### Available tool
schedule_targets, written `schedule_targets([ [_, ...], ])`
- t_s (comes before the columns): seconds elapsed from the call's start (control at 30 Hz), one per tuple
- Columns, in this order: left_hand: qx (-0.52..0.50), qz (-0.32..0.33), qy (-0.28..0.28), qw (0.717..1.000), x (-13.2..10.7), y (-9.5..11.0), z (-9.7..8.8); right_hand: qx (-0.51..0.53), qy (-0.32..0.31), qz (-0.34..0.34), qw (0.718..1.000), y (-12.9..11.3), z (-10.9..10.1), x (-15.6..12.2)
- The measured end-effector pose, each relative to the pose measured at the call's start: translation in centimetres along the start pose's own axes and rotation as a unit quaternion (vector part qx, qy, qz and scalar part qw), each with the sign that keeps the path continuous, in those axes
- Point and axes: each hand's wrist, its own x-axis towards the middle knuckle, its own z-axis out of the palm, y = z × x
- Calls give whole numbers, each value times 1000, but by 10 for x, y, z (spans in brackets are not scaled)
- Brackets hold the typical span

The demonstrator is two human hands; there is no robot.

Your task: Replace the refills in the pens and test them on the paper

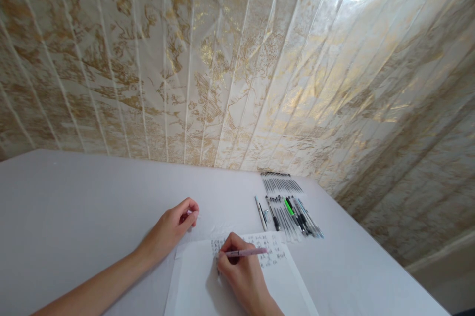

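Note:
In my right hand is a pink pen, gripped in a writing hold with its tip hidden behind the fingers. That hand rests on a white sheet of paper with rows of dark handwriting across its upper part. My left hand lies on the table just beyond the sheet's upper left corner, its fingers curled closed. A small pale purple pen cap shows between its thumb and fingers, mostly covered.
Several pens, one with a bright green part, lie side by side beyond the paper on the white table. A row of thin pen refills lies farther back. Gold-patterned sheeting rises behind the table.

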Motion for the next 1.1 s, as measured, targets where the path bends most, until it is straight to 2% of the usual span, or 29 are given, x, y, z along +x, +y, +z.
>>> schedule_targets([
  [0.67,23,-5,-2,1000,0,0,-2,5,7,-7,1000,-2,-1,-2],
  [0.83,-12,7,2,1000,1,-4,-2,5,14,-8,1000,0,0,-2],
  [0.97,-28,25,-11,999,2,-6,-1,95,31,-20,995,2,-4,-2],
  [1.1,-13,33,-25,999,-1,2,1,172,48,-34,983,1,-9,-1],
])
